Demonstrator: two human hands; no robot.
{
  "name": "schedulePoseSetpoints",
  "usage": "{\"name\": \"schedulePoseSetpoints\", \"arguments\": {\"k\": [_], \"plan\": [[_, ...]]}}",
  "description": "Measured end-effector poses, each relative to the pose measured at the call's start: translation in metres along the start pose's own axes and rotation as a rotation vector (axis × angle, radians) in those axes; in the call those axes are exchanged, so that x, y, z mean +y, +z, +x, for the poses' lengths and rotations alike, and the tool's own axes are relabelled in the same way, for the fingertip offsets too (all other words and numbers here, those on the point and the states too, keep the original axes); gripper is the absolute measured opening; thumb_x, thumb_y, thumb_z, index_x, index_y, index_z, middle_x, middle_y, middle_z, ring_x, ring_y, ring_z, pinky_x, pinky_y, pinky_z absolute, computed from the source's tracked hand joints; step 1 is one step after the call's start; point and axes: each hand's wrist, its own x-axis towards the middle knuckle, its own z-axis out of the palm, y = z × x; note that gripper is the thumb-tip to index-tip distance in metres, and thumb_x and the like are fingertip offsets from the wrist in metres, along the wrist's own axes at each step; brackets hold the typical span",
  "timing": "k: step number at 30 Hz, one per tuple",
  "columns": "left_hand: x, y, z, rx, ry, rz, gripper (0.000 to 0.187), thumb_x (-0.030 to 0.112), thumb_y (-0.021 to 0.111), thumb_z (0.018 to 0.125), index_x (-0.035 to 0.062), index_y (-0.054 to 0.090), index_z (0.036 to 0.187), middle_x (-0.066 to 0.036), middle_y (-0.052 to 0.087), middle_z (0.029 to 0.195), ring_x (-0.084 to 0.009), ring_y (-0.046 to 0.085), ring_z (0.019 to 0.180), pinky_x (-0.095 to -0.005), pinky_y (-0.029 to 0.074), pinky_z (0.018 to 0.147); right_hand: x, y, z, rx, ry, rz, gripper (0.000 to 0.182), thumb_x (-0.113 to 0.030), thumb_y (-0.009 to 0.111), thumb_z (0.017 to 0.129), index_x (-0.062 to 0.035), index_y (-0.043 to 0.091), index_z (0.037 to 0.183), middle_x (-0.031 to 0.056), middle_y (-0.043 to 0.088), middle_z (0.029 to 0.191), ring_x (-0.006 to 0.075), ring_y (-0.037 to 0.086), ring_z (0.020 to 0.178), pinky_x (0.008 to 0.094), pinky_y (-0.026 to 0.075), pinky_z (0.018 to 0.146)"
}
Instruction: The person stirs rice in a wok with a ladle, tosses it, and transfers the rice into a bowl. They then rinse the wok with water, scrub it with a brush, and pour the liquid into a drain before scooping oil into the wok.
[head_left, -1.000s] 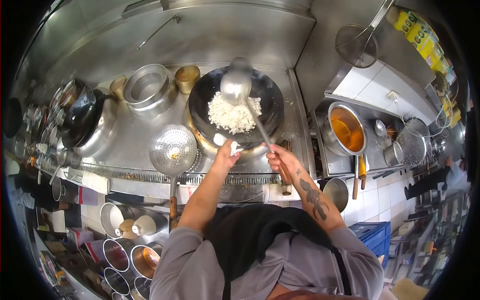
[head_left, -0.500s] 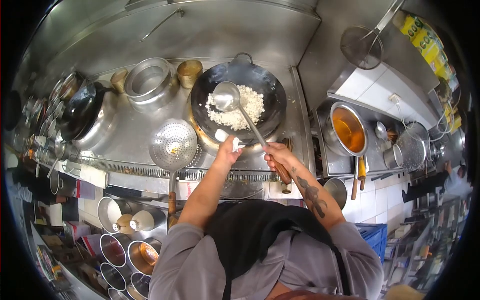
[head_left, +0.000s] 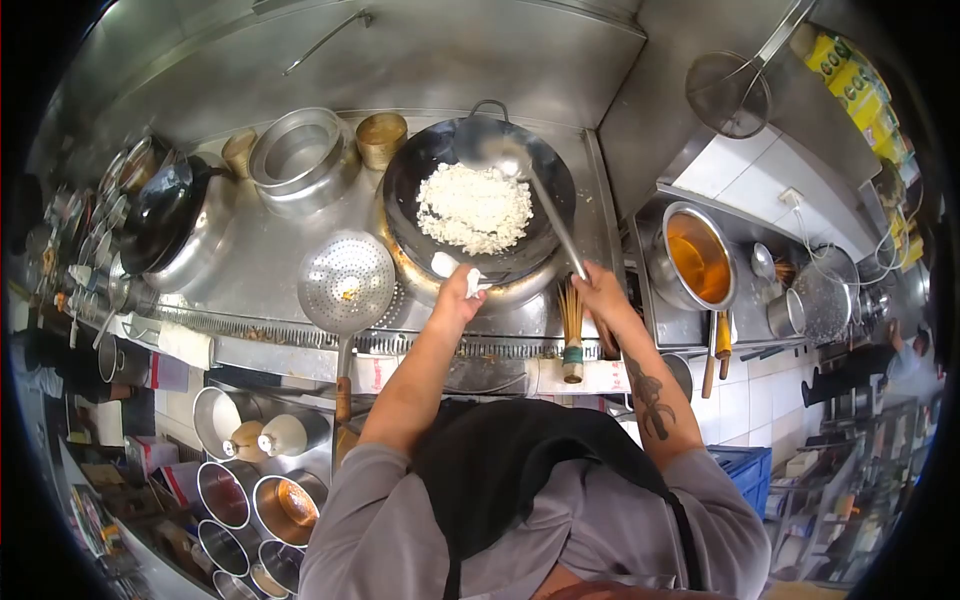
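Long-handled steel ladle [head_left: 557, 222] has swung from above the white rice's [head_left: 470, 210] left side to the far right of the round black wok [head_left: 405, 190]; its bowl is blurred. Right hand [head_left: 602, 294] shifted rightward too, fingers wrapped round the handle.

Nearest: left hand [head_left: 458, 303] curled on folded white cloth [head_left: 474, 283] at wok's near edge. Green-banded bamboo brush [head_left: 572, 335] just beside right hand. Perforated steel skimmer [head_left: 347, 280] crowds wok's left, over steel worktop [head_left: 240, 260].

Rice heaped mid-wok. Farther, leftward: brass-coloured can [head_left: 381, 145], nested steel pots [head_left: 303, 198].

The steel worktop [head_left: 240, 272] bears a wok [head_left: 404, 192] and 2 tins [head_left: 381, 152].
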Motion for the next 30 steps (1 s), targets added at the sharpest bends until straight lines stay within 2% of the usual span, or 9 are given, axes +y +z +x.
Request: {"name": "schedulePoseSetpoints", "arguments": {"k": [6,11,13,15,18,23,24,28,30], "plan": [[0.008,0.008,-0.009,0.002,-0.045,-0.003,0.018,0.025,0.064,0.081,0.0164,0.054,0.094,-0.002,0.058,0.081,-0.0171,0.055,0.072,-0.0281,0.040,0.047,-0.004,0.020,0.065,0.128,0.084,-0.036,0.030,-0.022,0.057,0.090,0.0017,0.056,0.109,0.0057,0.054,0.063,0.0158,0.053,0.045,0.0301,0.041,0.038],[0.011,-0.002,0.003,-0.064,-0.090,0.065,0.019,0.025,0.064,0.082,0.0164,0.054,0.094,-0.003,0.058,0.081,-0.0172,0.055,0.072,-0.0285,0.040,0.047,0.010,0.065,0.047,-0.193,-0.179,-0.118,0.039,-0.019,0.057,0.090,-0.0005,0.050,0.123,0.0020,0.050,0.059,0.0106,0.048,0.042,0.0282,0.041,0.039],[0.013,0.000,0.002,-0.003,-0.112,0.038,0.010,0.021,0.060,0.084,0.0138,0.054,0.087,-0.003,0.058,0.075,-0.0183,0.056,0.069,-0.0286,0.040,0.047,-0.022,0.029,-0.012,-0.228,-0.135,-0.261,0.031,-0.019,0.058,0.087,0.0015,0.053,0.109,0.0212,0.060,0.074,0.0338,0.061,0.062,0.0421,0.049,0.061],[0.013,-0.003,0.008,-0.040,-0.109,0.030,0.010,0.022,0.059,0.086,0.0142,0.054,0.091,-0.003,0.058,0.078,-0.0192,0.056,0.071,-0.0289,0.042,0.048,-0.009,-0.004,-0.042,-0.091,-0.497,-0.464,0.032,-0.017,0.056,0.087,0.0006,0.050,0.113,0.0220,0.061,0.075,0.0376,0.062,0.066,0.0450,0.050,0.062],[-0.004,0.001,-0.017,0.003,-0.072,-0.029,0.011,0.022,0.056,0.088,0.0142,0.053,0.095,-0.005,0.057,0.082,-0.0206,0.056,0.073,-0.0292,0.044,0.050,-0.028,-0.032,-0.058,-0.112,-0.193,-0.831,0.034,-0.014,0.052,0.088,-0.0001,0.046,0.118,0.0227,0.062,0.075,0.0395,0.063,0.070,0.0474,0.049,0.064],[-0.024,0.020,-0.155,-0.077,-0.170,-0.023,0.016,0.027,0.052,0.093,0.0130,0.050,0.099,-0.006,0.057,0.091,-0.0210,0.055,0.075,-0.0296,0.045,0.053,-0.066,-0.043,-0.083,-0.235,-0.153,-0.880,0.040,-0.014,0.050,0.089,-0.0033,0.043,0.127,0.0224,0.062,0.075,0.0382,0.063,0.071,0.0476,0.050,0.064],[-0.019,0.039,-0.174,0.090,-0.119,-0.007,0.014,0.026,0.051,0.093,0.0130,0.051,0.098,-0.006,0.057,0.088,-0.0207,0.055,0.074,-0.0299,0.045,0.052,-0.065,-0.055,-0.089,-0.289,-0.169,-0.791,0.042,-0.017,0.052,0.088,-0.0030,0.045,0.128,0.0231,0.063,0.076,0.0382,0.063,0.070,0.0465,0.050,0.065],[-0.015,0.009,-0.082,-0.051,-0.152,-0.078,0.021,0.028,0.047,0.094,0.0091,0.050,0.103,-0.009,0.056,0.093,-0.0221,0.055,0.076,-0.0284,0.047,0.054,-0.075,-0.075,-0.072,-0.339,-0.097,-0.733,0.042,-0.020,0.054,0.089,-0.0064,0.049,0.128,0.0233,0.063,0.080,0.0378,0.063,0.073,0.0448,0.050,0.068],[-0.053,-0.029,-0.063,-0.267,0.244,0.242,0.019,0.026,0.050,0.092,0.0086,0.052,0.099,-0.008,0.058,0.086,-0.0189,0.057,0.073,-0.0266,0.048,0.055,-0.056,-0.065,-0.066,-0.275,-0.135,-0.808,0.039,-0.020,0.052,0.090,-0.0067,0.049,0.126,0.0220,0.063,0.081,0.0376,0.063,0.073,0.0458,0.050,0.067]]}}
